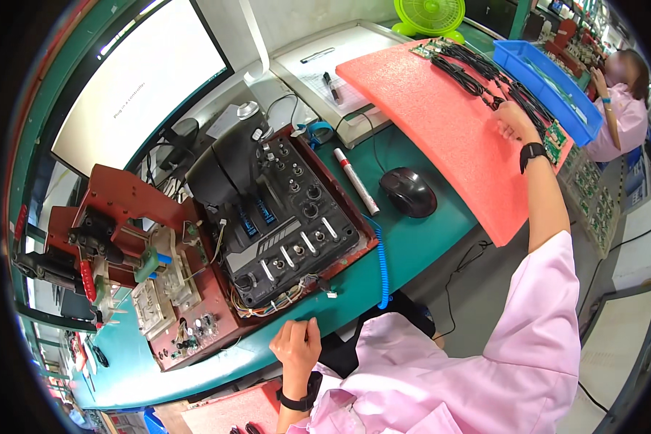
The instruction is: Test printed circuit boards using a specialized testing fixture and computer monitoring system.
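My right hand [516,124] reaches out over a pink foam sheet [419,94], its fingers curled at the black cables [461,78] lying there. The fingertips seem closed on a black cable, though the grip is partly hidden. Small green circuit boards [555,142] sit at the cable ends along the sheet's far edge. My left hand [296,344] is closed in a loose fist at the front edge of the green table [412,242], with nothing seen in it. Beyond it stands a black control panel [289,224] with switches and knobs, set in a dark red frame.
A red test fixture [123,195] with clamps stands left, below a bright monitor [148,79]. A marker [356,181], a black mouse [408,192] and a coiled blue cord [382,264] lie right of the panel. Behind the foam are a blue bin [546,87] and a green fan [430,14]. Another person [618,116] sits far right.
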{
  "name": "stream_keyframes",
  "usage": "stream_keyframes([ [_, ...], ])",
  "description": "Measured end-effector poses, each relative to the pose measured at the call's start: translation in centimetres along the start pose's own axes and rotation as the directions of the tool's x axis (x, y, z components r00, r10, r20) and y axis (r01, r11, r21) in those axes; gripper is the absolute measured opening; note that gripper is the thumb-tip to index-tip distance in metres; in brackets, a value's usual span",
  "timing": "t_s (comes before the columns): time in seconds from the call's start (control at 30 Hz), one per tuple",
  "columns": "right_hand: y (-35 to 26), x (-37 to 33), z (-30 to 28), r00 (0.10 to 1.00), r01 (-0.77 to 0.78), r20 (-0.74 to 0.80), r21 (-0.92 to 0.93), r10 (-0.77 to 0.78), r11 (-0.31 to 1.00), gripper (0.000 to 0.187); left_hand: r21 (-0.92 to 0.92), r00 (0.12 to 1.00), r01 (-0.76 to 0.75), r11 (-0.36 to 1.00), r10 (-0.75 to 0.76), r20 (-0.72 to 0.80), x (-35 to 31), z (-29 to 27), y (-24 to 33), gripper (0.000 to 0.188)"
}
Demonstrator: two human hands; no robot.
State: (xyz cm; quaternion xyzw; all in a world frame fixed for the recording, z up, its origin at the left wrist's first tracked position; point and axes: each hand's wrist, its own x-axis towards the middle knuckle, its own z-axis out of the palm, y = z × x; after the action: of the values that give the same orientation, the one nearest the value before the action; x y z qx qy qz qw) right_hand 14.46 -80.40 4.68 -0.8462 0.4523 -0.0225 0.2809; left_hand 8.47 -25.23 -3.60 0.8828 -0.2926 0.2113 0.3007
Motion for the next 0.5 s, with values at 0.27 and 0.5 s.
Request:
stream_keyframes([
  [0.27, -0.7, -14.3, -4.8, 0.425, 0.701, -0.832, 0.053, -0.357, 0.711, 0.020, -0.040, 1.000, 0.001, 0.999, -0.002, -0.021, -0.1, 0.1, 0.1, 0.020],
  [0.5, -3.9, -29.5, -2.6, 0.417, 0.803, -0.729, 0.575, -0.543, -0.155, 0.022, -0.216, 0.997, 0.074, 0.974, -0.072, 0.015, -0.7, -2.1, -0.2, 0.013],
])
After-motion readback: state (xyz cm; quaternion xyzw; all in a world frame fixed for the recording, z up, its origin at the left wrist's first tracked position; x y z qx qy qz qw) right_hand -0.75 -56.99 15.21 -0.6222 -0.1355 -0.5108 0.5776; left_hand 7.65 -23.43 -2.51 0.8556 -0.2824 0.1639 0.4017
